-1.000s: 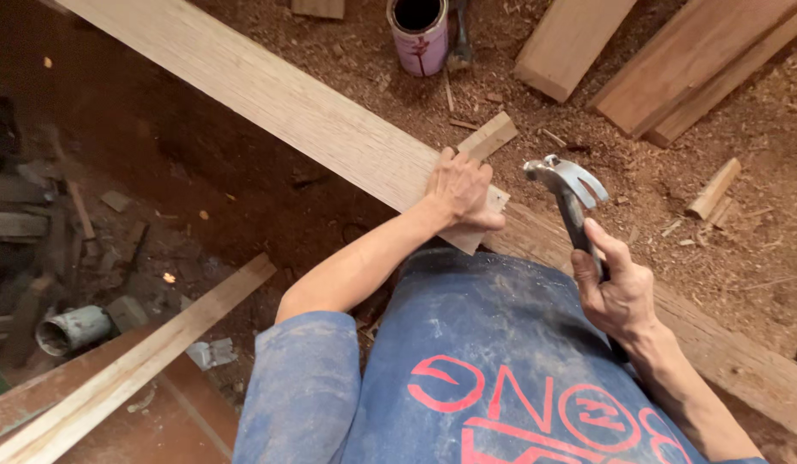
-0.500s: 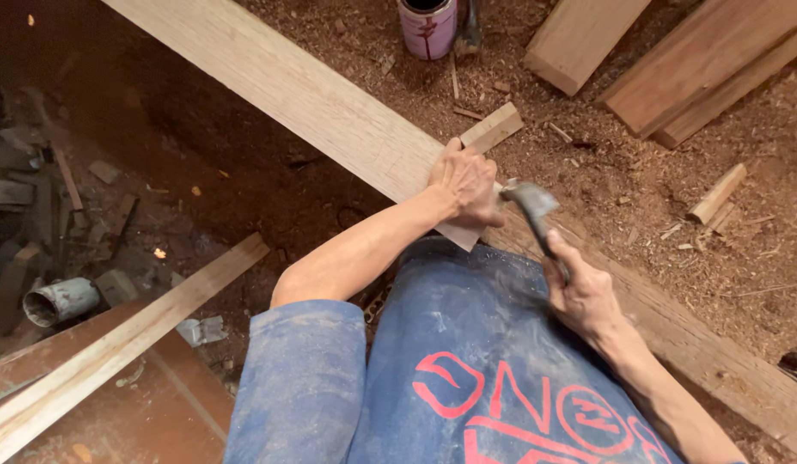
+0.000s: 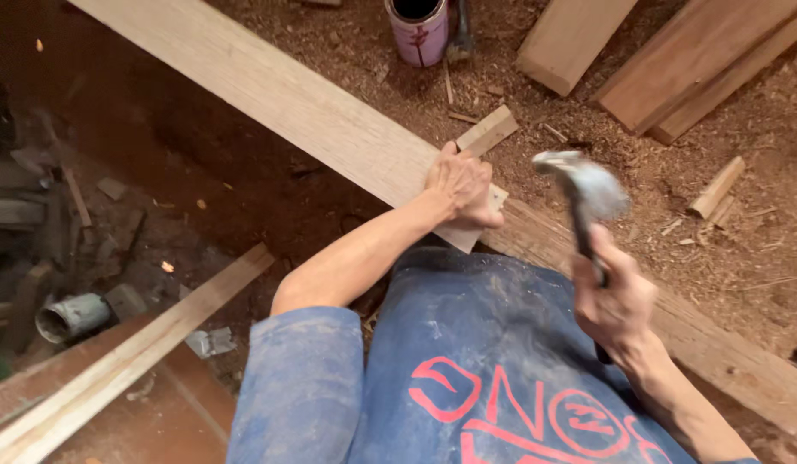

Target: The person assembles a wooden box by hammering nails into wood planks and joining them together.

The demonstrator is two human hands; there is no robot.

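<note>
The right hand (image 3: 617, 305) was closed in a full grip around the dark handle of a hammer (image 3: 585, 198), fingers wrapped tight near the handle's lower end. The hammer stood raised, its metal head blurred, above and to the right of the left hand (image 3: 461, 185) and clear of the wood. The left hand lay palm down on the near end of a long pale plank (image 3: 269, 94), fingers curled over its right edge; whether anything was pinched under them could not be told. Its grip was therefore a flat press rather than a wrap. The plank ran diagonally from the upper left down to the left hand, where its end lay on a darker beam (image 3: 725, 352) that continued toward the lower right. A short offcut (image 3: 487, 131) lay just beside the plank, above the left hand. Both forearms came out of blue sleeves on a dusty blue shirt (image 3: 467, 361) with red lettering. Sawdust (image 3: 742, 249) covered the floor to the right. A pink can (image 3: 418, 30) stood at the top, near several boards (image 3: 665, 73). A small stick (image 3: 716, 186) lay right of the hammer. At lower left lay a narrow batten (image 3: 132, 357) and a grey tin (image 3: 72, 316).
</note>
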